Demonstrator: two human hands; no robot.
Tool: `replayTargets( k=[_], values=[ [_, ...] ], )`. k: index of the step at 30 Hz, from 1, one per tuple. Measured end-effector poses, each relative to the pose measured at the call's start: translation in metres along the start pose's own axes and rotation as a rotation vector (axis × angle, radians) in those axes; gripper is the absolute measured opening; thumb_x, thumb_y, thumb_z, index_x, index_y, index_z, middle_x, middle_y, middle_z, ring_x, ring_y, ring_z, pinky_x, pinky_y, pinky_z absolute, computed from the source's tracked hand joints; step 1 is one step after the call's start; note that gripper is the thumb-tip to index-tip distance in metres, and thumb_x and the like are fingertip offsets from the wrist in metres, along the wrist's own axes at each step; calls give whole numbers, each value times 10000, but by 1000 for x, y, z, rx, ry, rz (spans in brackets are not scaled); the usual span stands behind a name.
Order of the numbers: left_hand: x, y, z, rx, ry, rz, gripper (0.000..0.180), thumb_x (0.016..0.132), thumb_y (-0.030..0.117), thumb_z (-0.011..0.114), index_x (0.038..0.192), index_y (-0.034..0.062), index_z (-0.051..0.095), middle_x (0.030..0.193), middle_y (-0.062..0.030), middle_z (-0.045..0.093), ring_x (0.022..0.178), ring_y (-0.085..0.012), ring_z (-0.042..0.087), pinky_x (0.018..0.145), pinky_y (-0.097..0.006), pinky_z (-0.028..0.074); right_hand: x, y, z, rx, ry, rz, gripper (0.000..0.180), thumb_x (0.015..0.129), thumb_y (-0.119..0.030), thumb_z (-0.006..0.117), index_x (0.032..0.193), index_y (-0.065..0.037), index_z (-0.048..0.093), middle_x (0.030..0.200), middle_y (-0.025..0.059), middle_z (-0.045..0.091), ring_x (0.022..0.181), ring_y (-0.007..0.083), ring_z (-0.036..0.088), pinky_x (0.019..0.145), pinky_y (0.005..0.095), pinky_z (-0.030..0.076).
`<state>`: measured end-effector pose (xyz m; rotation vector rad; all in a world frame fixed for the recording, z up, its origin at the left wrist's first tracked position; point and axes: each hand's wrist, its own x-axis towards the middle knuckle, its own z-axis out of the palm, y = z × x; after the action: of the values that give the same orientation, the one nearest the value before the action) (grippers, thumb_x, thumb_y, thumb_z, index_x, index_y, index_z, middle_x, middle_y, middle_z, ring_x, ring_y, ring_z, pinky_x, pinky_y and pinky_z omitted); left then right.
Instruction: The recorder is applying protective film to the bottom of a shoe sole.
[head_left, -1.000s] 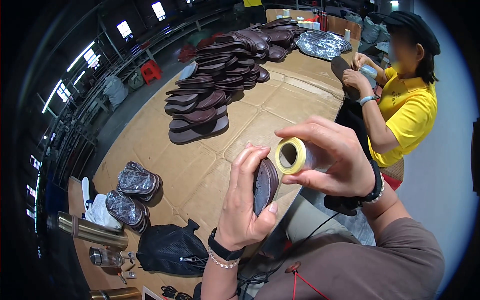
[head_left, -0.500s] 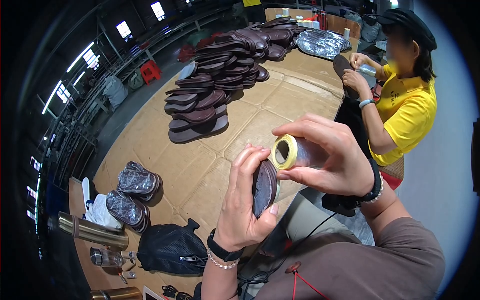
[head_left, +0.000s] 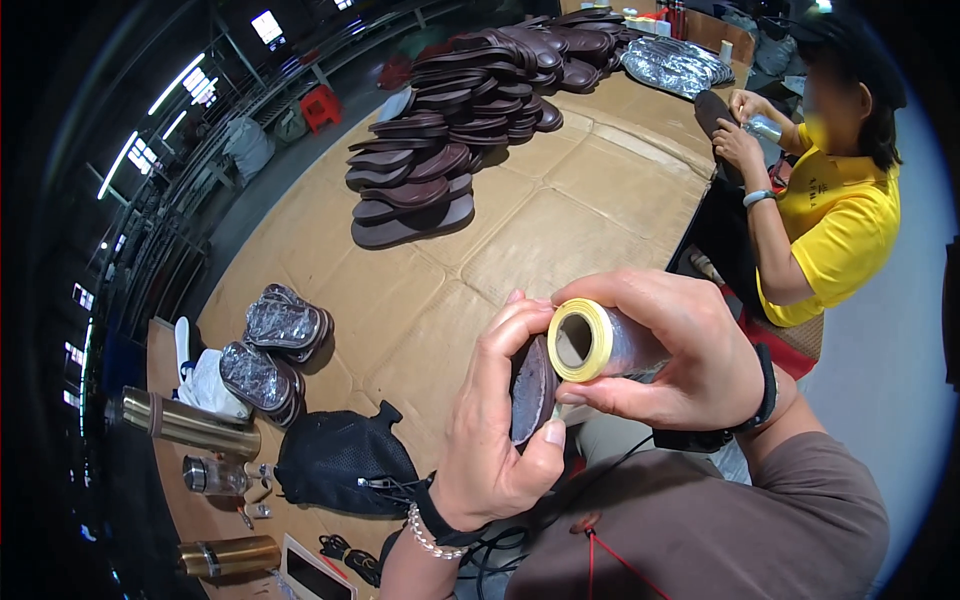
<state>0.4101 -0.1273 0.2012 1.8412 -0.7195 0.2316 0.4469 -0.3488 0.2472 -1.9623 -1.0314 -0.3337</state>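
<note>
- Left hand (head_left: 490,410): closed on a brown sole (head_left: 537,385), fingers over its upper end, thumb at the lower. The sole is held clear of the bench (head_left: 560,230), above its near edge.
- Right hand (head_left: 695,350): gripping a film roll (head_left: 603,342) between thumb and fingers, yellow rim facing left, close beside the sole. Whether rim and sole touch cannot be told.
- Film between roll and sole: not clearly visible; tension cannot be confirmed.
- Assessment: the step appears to be winding film around the sole. The left grip should stay firm at the ends, leaving the middle free for the roll to pass.
- The right grip should be loose enough for the roll to turn, yet steady enough to keep the film taut.
- Passes should overlap evenly; slack would probably wrinkle, and hard pulling could bend the sole.
- Left fingertips and thumb should clear each pass, lest they be caught under film.
- Reference: film-covered pairs (head_left: 285,325) lie toward the bench's left end; the bare pile (head_left: 455,125) lies along its far edge.
</note>
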Motion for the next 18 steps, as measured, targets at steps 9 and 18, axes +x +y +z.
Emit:
replayTargets(
  k=[9, 18],
  values=[
    [-17, -7, 28, -114, 227, -21, 720, 850, 326, 590, 1444, -57, 456, 1435, -271, 535, 1457, -468, 469, 1249, -547, 324, -7, 8, 5, 63, -64, -101, 640, 886, -325, 842, 1372, 7, 592, 1204, 189, 700, 1081, 355, 711, 930, 414, 553],
    [-17, -4, 29, 6, 241, 100, 716, 833, 335, 592, 1410, -73, 475, 1363, -256, 582, 1373, -431, 550, 1256, -595, 327, -7, 0, -4, -91, 21, -40, 440, 881, -329, 840, 1154, -29, 668, 949, 150, 655, 821, 345, 676, 698, 402, 538]
  ],
)
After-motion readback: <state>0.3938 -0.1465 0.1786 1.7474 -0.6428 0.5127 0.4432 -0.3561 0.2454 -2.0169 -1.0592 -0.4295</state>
